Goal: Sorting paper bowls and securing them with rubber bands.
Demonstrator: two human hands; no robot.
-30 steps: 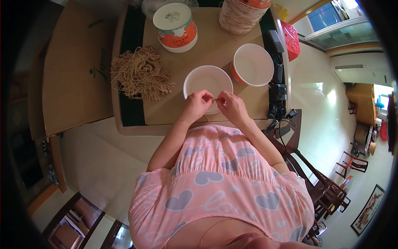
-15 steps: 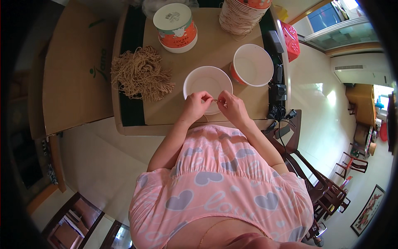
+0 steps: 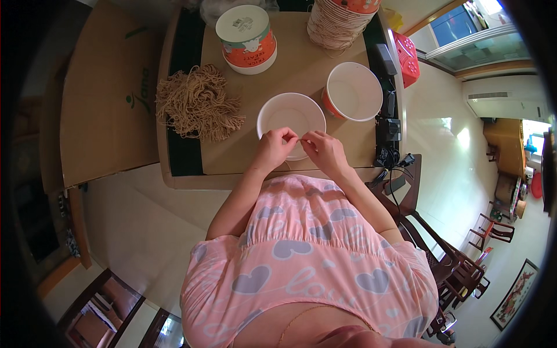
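My left hand (image 3: 276, 148) and my right hand (image 3: 325, 152) meet over the near rim of a white paper bucket (image 3: 290, 111). Both are closed in a pinch, fingertips almost touching, on a thin tan cord (image 3: 300, 140). Most of the cord is hidden by the fingers; a short piece shows below, by the bucket's near side. To the right stands another open bucket (image 3: 355, 93), white inside and orange outside. A loose heap of tan cords (image 3: 200, 103) lies on the left of the table.
Upside-down orange and green buckets (image 3: 248, 49) stand at the back left. Further right is a stack of buckets (image 3: 339, 26) with cords around it. Black power adapters (image 3: 390, 129) and cables line the right table edge. A big cardboard box (image 3: 110, 98) stands left of the table.
My right hand's fingers have shifted slightly and pinch closer to the cord between the hands. My left hand and the buckets look much the same.
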